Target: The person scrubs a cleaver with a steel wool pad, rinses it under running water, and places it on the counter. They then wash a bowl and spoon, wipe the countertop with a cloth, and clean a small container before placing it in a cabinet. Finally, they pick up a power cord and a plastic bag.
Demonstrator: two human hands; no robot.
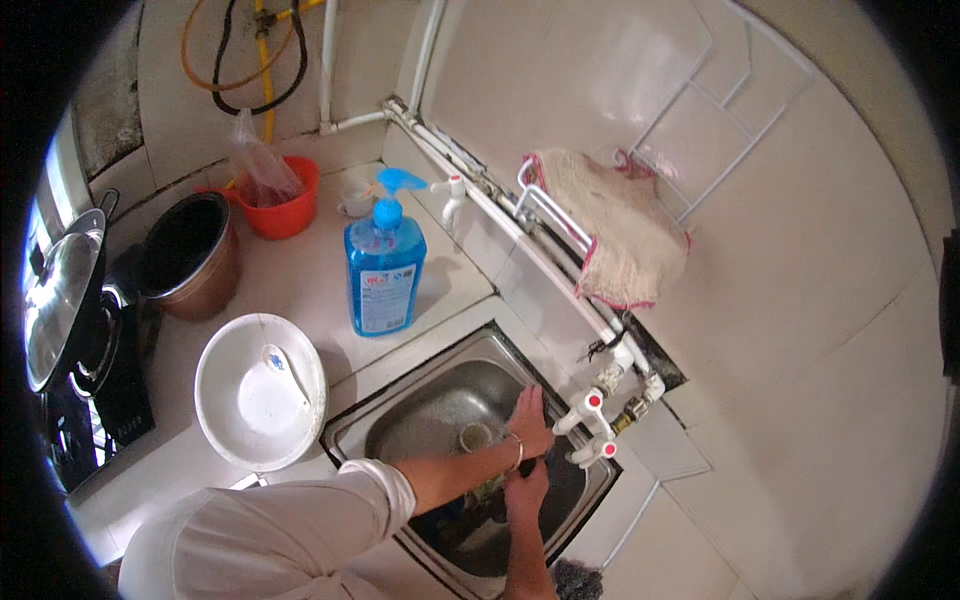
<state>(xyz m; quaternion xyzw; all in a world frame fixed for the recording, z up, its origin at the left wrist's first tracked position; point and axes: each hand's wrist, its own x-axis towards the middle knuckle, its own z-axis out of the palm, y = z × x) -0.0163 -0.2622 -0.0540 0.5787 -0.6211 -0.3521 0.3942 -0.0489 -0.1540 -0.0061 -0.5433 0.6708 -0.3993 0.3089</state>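
A stainless steel sink (420, 403) lies below me, with both hands over its right side. My left hand (529, 424), a bangle (517, 450) at its wrist, stretches its fingers along the sink's far wall beside the taps; its palm is hidden. Just nearer to me, my right hand (526, 491) is curled around a small dark thing (528, 466), mostly hidden and too unclear to name. Two white taps with red-dotted handles, an upper tap (577, 414) and a lower tap (594, 451), reach over the rim. Unclear items lie in the basin under my hands.
A blue pump bottle (384, 277) stands behind the sink. To the left is a white basin (232, 397) holding a spoon (286, 375). Farther back are a brown pot (196, 262), a red dipper (289, 210) and a lidded pan (64, 300). A cloth (622, 232) hangs on a wall rack.
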